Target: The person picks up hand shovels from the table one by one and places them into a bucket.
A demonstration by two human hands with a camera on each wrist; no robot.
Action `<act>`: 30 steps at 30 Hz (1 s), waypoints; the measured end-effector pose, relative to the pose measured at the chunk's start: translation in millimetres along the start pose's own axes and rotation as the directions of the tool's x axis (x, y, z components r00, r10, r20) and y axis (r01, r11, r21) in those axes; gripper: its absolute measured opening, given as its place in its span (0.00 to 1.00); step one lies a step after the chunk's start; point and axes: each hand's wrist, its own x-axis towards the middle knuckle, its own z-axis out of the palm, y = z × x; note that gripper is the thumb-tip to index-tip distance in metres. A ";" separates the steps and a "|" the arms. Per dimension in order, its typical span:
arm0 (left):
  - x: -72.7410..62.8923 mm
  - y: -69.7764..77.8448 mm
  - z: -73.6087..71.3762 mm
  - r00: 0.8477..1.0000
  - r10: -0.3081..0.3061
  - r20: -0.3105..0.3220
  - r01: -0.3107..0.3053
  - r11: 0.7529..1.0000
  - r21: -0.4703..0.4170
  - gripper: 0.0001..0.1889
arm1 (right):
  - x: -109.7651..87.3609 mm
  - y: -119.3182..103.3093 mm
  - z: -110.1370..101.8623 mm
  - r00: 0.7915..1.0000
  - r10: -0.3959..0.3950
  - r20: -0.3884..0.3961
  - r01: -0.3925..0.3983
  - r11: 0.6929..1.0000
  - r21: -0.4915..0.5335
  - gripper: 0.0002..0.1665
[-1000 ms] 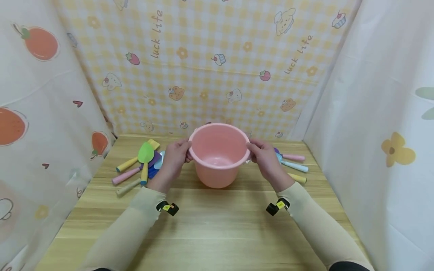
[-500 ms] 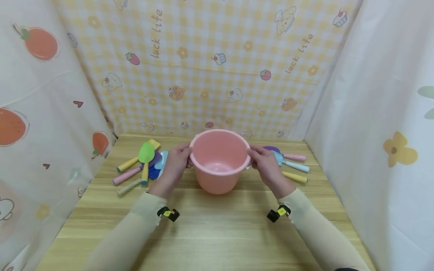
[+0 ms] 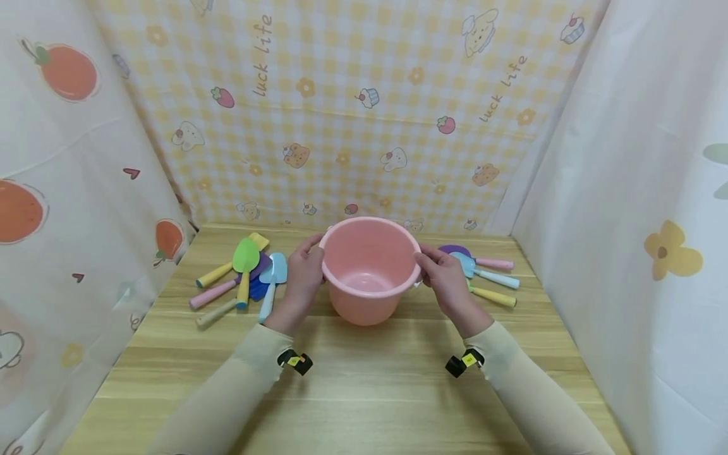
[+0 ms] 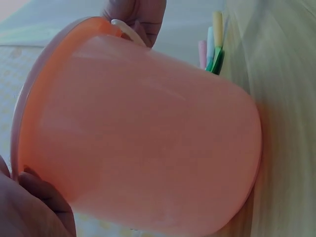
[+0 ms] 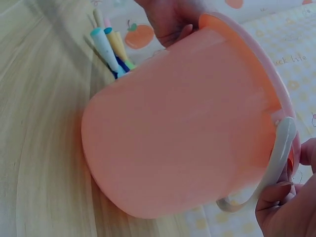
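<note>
A pink plastic bucket [image 3: 366,306] stands upright mid-table, mouth up, its base right at the tabletop. My left hand [image 3: 300,278] grips its rim on the left side; in the left wrist view, that hand's fingers [image 4: 47,197] curl beneath the rim. On the opposite side my right hand [image 3: 449,281] pinches the rim, thumb on top. A white handle [image 5: 281,155] hangs by the right hand's fingers in the right wrist view. Only the bucket's bare inner wall and floor show inside.
Left of the bucket lies a pile of toy garden tools, among them a green shovel [image 3: 246,256] and a light blue shovel [image 3: 275,270]. More lie to the right, with pink [image 3: 495,264], light blue and yellow handles. Patterned curtains [image 3: 341,126] enclose the wooden table [image 3: 375,404].
The bucket has come slightly nearer to me, both hands moving with it. My left hand has then shifted right along its side, uncovering the light blue shovel in the left pile.
</note>
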 end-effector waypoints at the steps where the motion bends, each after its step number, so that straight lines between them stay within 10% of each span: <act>1: -1.0 0.6 0.4 1.000 -0.002 -0.001 0.002 1.000 0.009 0.23 | 0.1 0.6 0.3 1.000 -0.003 -0.003 0.003 1.000 -0.004 0.25; 21: -0.9 0.1 4.6 1.000 0.000 -0.013 -0.001 0.998 -0.065 0.23 | -0.1 4.9 -10.1 0.980 -0.181 -0.079 0.160 0.962 -0.221 0.25; 26: 0.5 -1.8 6.2 1.000 0.014 -0.018 -0.015 0.997 -0.075 0.23 | 8.2 11.5 -42.7 0.958 -0.261 -0.118 0.200 0.905 -0.375 0.23; 30: 2.2 -3.9 6.2 0.999 0.028 -0.024 -0.030 0.997 -0.073 0.24 | 16.3 27.8 -80.8 0.946 -0.316 -0.072 0.220 0.790 -0.573 0.22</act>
